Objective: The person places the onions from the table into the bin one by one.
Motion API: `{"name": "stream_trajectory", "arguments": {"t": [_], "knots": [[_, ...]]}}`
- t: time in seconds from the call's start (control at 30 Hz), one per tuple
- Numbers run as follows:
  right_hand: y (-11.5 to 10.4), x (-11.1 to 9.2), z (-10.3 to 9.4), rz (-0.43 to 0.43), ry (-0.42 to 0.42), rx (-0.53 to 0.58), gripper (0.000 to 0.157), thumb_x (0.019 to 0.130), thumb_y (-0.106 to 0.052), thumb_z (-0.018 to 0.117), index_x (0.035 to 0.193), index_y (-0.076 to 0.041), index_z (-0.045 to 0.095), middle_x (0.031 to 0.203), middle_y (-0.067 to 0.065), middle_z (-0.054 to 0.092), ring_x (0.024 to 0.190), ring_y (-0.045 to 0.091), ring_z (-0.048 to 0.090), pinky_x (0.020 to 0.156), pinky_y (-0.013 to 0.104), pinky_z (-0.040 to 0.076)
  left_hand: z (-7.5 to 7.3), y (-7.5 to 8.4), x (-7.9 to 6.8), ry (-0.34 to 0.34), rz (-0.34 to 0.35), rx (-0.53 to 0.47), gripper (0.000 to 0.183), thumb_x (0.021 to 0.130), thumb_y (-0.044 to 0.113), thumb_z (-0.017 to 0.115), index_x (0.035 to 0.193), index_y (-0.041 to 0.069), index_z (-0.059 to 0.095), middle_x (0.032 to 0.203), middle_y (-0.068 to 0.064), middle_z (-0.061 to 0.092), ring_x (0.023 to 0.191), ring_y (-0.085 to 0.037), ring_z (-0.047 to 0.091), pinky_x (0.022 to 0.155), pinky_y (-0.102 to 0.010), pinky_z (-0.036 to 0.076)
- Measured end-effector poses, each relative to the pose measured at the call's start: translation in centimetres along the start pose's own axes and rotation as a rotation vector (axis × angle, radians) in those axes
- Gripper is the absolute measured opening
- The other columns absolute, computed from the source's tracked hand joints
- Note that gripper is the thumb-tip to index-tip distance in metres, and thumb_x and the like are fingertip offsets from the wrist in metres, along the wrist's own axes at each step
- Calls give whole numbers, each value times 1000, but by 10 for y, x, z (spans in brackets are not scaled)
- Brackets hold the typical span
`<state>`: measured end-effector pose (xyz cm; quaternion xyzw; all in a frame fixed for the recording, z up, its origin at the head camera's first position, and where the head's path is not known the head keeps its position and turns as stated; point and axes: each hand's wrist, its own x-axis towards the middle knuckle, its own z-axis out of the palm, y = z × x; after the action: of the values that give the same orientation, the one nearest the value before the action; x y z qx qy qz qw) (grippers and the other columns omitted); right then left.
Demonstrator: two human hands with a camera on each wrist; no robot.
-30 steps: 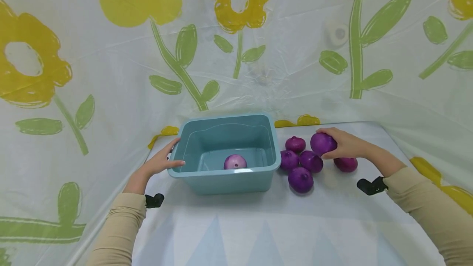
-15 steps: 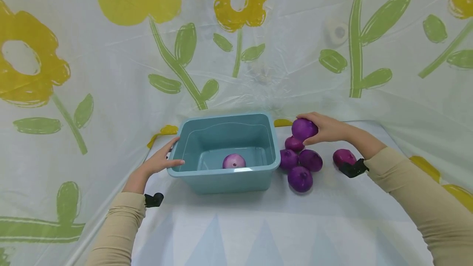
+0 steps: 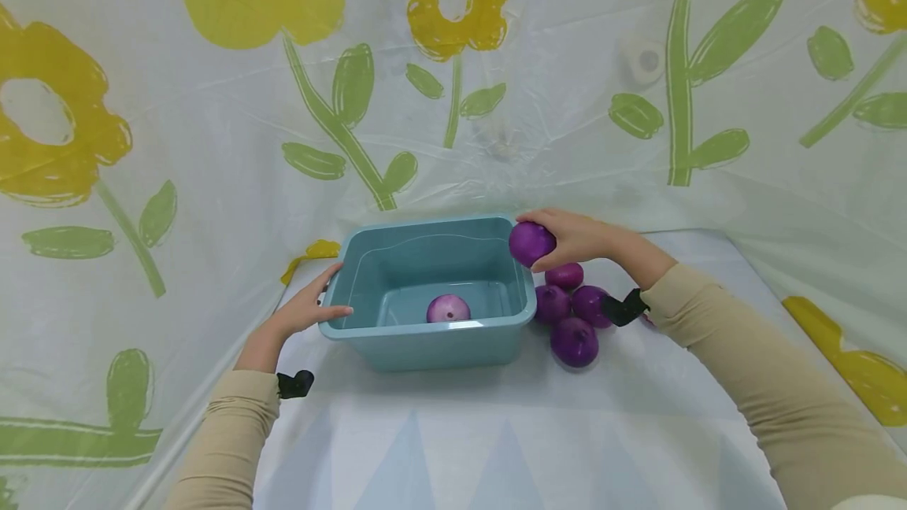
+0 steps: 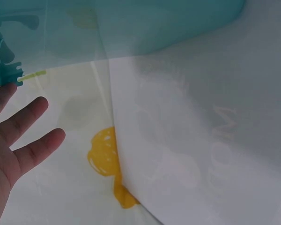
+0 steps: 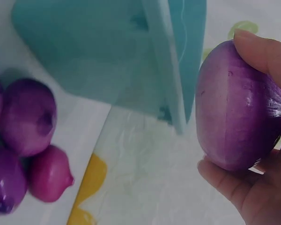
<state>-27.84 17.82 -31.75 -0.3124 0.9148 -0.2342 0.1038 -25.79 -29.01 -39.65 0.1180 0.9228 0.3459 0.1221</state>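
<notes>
Right hand [image 3: 577, 237] has the held onion [image 3: 530, 244] at the tub's 2 o'clock corner, thumb and fingers curled round its belly; on the wrist feed I see no contact with the rim. Left hand [image 3: 306, 305] at 9 o'clock: fingers straight and spread, thumb over the edge of the tub [image 3: 439, 351], nothing carried. How firmly it presses, I can't tell from my remote seat. One onion [image 3: 449, 308] sits inside, toward 5 o'clock; loose onions [image 3: 575, 342] cluster just outside at 3 o'clock. My judgement: smooth, round skin could slip, so I favour this wide hold, enough height to clear the rim, and, for any set-down inside, a low, gentle letting-go away from 5 o'clock.
</notes>
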Motion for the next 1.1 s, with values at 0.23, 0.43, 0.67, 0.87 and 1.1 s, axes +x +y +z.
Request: {"name": "stream_trajectory", "arguments": {"t": [0.23,0.43,0.67,0.87,1.1], "knots": [[-21,20,9,-19,-61,-67,79,76,-36,71,141,-13,31,136,17,37,117,31,44,90,44,46,0,1,1,-7,4,18,99,77,45,68,148,16,7,149,-23,16,130,-48,23,94,-66,32],[-32,32,16,-27,-104,-80,81,77,-38,70,142,-15,28,138,16,35,118,32,42,91,45,45,-1,1,0,-11,9,25,99,76,45,68,148,16,7,148,-23,17,130,-47,23,93,-66,32],[-37,41,22,-64,-140,-51,78,79,-33,69,142,-13,28,139,15,34,116,30,46,92,43,45,-1,1,0,-9,9,28,98,76,45,68,148,16,8,149,-23,17,130,-48,23,93,-67,32],[-41,44,23,-62,-165,-54,72,83,-27,64,143,-10,27,144,13,33,128,31,36,101,47,36,-1,1,-1,-7,6,27,98,76,45,68,148,16,7,149,-23,17,130,-47,23,93,-66,32],[-39,43,19,-51,-172,-38,67,86,-24,62,143,-9,29,146,13,30,134,31,27,107,49,27,0,1,-1,-5,1,11,98,76,44,68,148,18,7,149,-22,16,130,-47,23,93,-66,32]]}}
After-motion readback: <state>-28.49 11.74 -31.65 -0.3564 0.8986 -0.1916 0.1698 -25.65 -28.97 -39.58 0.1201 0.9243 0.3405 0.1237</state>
